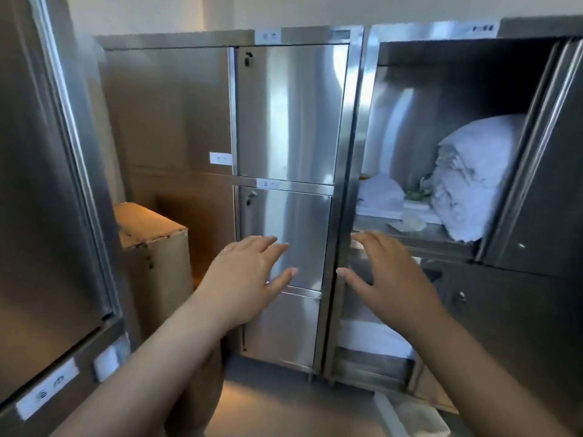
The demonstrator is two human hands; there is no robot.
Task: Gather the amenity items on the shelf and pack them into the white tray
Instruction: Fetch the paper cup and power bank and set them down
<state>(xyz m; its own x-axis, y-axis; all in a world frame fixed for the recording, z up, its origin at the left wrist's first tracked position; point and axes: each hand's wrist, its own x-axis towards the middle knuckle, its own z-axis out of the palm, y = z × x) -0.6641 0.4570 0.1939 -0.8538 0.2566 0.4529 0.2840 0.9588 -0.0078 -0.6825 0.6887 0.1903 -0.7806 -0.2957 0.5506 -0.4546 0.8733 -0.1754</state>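
The amenity items [415,197], small packets on the shelf [441,238] at two o'clock, look light and crinkly, so pinch each across its edges. The left hand [249,275] and right hand [389,279] hover with grip spread, empty. The white tray [413,416] lies at five o'clock.

I can read no writing here; every label is blurred. At twelve o'clock a small white top label [271,35] sits on the upper rail of the middle brushed-steel cabinet [293,115]. On the same cabinet, a white side label [220,158] sticks to the left panel at mid-height, and a white rail label [267,183] sits between the upper and lower doors. At one o'clock a white header label [485,27] tops the open steel cabinet [367,121]. At seven o'clock the near steel cabinet [47,216] carries a white strip label [47,394] with smeared dark characters, and a blank-looking white tag [108,362] just beside it.
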